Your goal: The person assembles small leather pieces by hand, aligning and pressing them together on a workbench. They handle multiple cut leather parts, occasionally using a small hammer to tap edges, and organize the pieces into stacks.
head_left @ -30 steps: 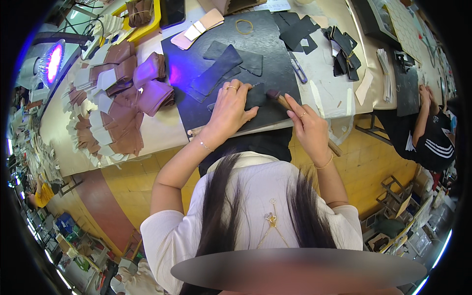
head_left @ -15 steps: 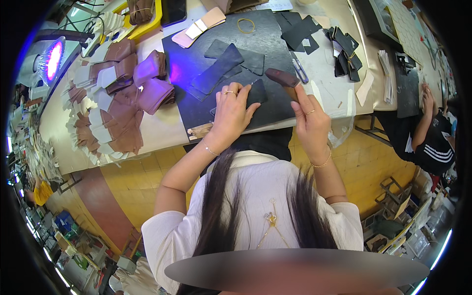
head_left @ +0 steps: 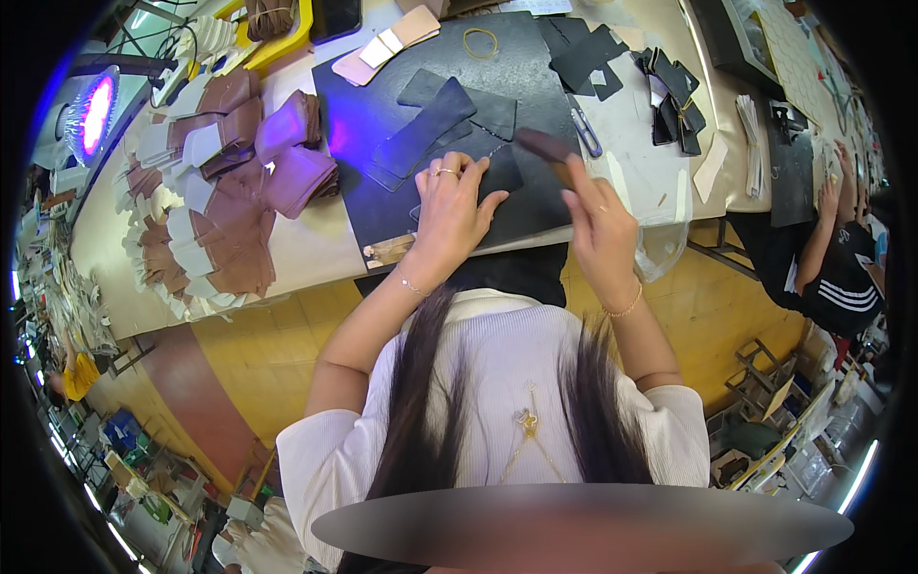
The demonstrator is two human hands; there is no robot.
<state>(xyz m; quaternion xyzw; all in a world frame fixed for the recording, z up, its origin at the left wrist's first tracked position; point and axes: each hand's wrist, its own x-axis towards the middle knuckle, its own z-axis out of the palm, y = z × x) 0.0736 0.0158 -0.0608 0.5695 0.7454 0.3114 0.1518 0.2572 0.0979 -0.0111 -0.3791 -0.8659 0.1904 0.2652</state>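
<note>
My left hand [head_left: 451,212] rests on a black leather piece [head_left: 505,179] lying on the dark work board [head_left: 516,57]. Its fingers bend down onto the piece and the thumb is spread to the right. My right hand [head_left: 604,225] is closed round the handle of a hammer [head_left: 545,145] with a dark brown head. That head is blurred and hangs just right of the leather piece; whether it touches the board I cannot tell. Beyond my left hand, several black strips [head_left: 426,132] lie crossed over one another.
Stacks of brown leather pieces [head_left: 239,234] fill the table's left side beside a lit lamp [head_left: 96,115]. A rubber band [head_left: 480,43] and a pale pink strip [head_left: 387,46] lie farther back. Right of the board are a cutter knife [head_left: 585,129] and bundled black pieces [head_left: 674,100]. Another person's arm [head_left: 824,225] shows far right.
The hammer head has tipped slightly and blurred with motion, my right hand shifting a little with it. My left hand stays on the leather piece. At far right, the other person's hands moved.
</note>
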